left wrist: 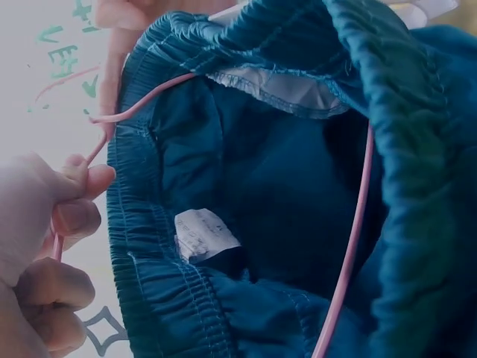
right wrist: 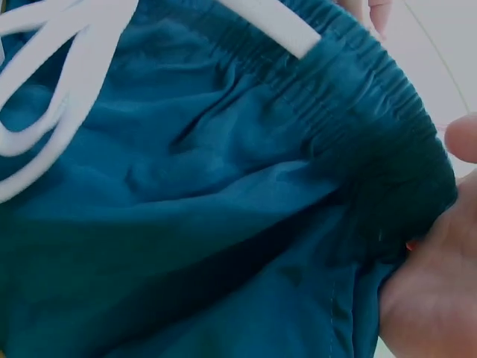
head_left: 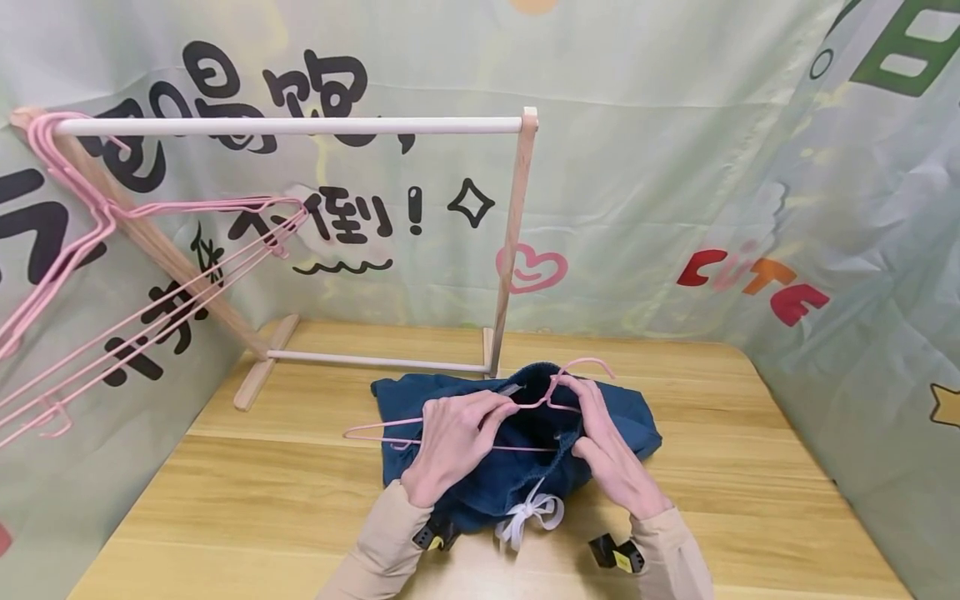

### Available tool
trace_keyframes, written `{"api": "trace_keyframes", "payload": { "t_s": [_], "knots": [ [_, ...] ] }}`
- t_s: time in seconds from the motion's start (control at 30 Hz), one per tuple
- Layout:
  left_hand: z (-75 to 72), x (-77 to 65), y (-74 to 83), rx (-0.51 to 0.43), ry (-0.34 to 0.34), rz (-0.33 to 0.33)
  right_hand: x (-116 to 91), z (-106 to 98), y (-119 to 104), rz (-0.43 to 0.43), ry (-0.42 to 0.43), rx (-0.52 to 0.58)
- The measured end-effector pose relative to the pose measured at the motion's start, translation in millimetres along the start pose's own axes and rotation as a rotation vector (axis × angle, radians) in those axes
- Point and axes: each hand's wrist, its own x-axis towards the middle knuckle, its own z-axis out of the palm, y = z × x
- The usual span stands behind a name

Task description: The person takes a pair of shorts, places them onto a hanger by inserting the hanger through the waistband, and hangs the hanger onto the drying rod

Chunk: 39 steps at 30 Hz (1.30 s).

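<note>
Dark blue shorts [head_left: 633,421] lie bunched on the table, their elastic waistband held open and a white drawstring bow [head_left: 531,512] at the near side. A pink hanger [left wrist: 352,253] is partly inside the waistband; its left end sticks out to the left, and its hook rises above the far right rim. My left hand [head_left: 457,437] pinches the hanger's upper wire left of the hook. At the right side, my right hand [head_left: 611,458] grips the waistband, with fingers beside the hanger's neck. Fabric hides the hanger's right end.
Behind the shorts stands a wood-and-white rack [head_left: 300,126] with several pink hangers [head_left: 105,208] on its left end. The rack's right foot is just behind the shorts. Printed cloth walls [head_left: 637,167] surround the wooden table [head_left: 300,508].
</note>
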Motion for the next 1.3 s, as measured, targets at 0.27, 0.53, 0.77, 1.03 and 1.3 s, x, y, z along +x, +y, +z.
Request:
{"api": "trace_keyframes", "payload": {
  "t_s": [0.27, 0.53, 0.77, 1.03, 1.3],
  "knots": [
    [0.7, -2.9, -3.6, -0.004, -0.022, -0.033, 1, 1, 3, 0.02, -0.014, -0.04],
    [-0.1, -1.1, -4.0, -0.014, -0.04, -0.052, 1, 3, 2, 0.064, 0.001, -0.106],
    [-1.9, -0.6, -3.7, -0.018, -0.062, -0.068, 3, 6, 4, 0.029, 0.064, -0.164],
    [-1.7, -0.6, -0.6, -0.025, -0.059, -0.026, 4, 7, 5, -0.072, 0.092, -0.252],
    [0.5, -1.8, 1.4, -0.035, -0.041, 0.022, 4, 10, 4, -0.099, 0.118, -0.401]
  ]
}}
